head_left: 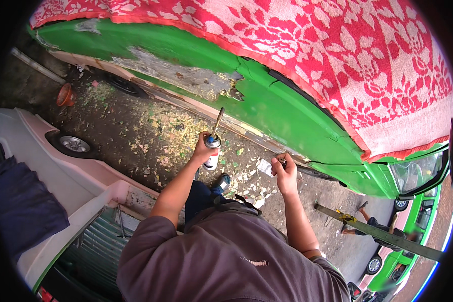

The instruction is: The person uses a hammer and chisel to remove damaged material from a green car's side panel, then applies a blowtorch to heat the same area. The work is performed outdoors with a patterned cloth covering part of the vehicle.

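Note:
My left hand point(202, 149) is wrapped round a gas torch point(212, 160), a white and red canister with a blue knob and a metal nozzle. The nozzle tilts up toward the green car body point(292, 108) without touching it. My right hand point(287, 177) is closed in front of the lower edge of the car, with a small dark object point(283, 162) at its fingertips that I cannot make out. Bare grey patches point(178, 74) with ragged edges show on the car's side, above a worn pale strip. A red and white patterned cloth point(337, 60) covers the top of the car.
Chips of paint and filler point(173, 128) litter the ground. A white and pink car point(80, 163) stands behind me at left, a dark cloth point(27, 206) over it. An orange bowl point(65, 94) lies farther left. At right are a pole point(382, 234), another person point(380, 231) and a green vehicle point(412, 241).

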`<action>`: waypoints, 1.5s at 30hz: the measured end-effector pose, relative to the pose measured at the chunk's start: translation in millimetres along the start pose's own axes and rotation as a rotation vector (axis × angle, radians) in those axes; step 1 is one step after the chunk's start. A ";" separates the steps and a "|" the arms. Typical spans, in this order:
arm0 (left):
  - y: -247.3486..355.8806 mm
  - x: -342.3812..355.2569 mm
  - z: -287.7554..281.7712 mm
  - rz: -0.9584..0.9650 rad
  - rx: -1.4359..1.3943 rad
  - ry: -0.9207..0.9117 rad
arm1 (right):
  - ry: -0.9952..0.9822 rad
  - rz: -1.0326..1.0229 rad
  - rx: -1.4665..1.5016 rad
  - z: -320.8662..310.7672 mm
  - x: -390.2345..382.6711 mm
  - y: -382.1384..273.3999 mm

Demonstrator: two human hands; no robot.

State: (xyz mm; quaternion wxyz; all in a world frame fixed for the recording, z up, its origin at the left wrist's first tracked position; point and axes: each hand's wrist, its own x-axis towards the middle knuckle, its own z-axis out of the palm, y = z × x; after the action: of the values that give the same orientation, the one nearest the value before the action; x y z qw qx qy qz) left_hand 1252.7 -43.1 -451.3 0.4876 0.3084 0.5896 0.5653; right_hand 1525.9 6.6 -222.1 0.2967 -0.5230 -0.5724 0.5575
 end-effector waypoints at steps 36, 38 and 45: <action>-1.4 -8.0 -4.6 -0.032 -0.117 0.008 | 0.019 -0.029 0.035 -0.9 -10.3 0.7; -6.4 -6.6 -10.3 0.011 -0.059 0.020 | 0.021 -0.019 0.013 -1.3 -11.5 -2.3; 2.3 -10.0 -8.3 0.066 -0.049 0.020 | 0.010 -0.043 -0.004 -2.9 -11.9 -1.6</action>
State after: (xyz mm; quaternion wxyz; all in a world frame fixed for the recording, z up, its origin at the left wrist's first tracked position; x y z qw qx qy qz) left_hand 1248.0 -54.9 -447.8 0.4703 0.3101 0.5700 0.5982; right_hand 1531.5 -3.3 -217.1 0.3105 -0.5138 -0.5830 0.5474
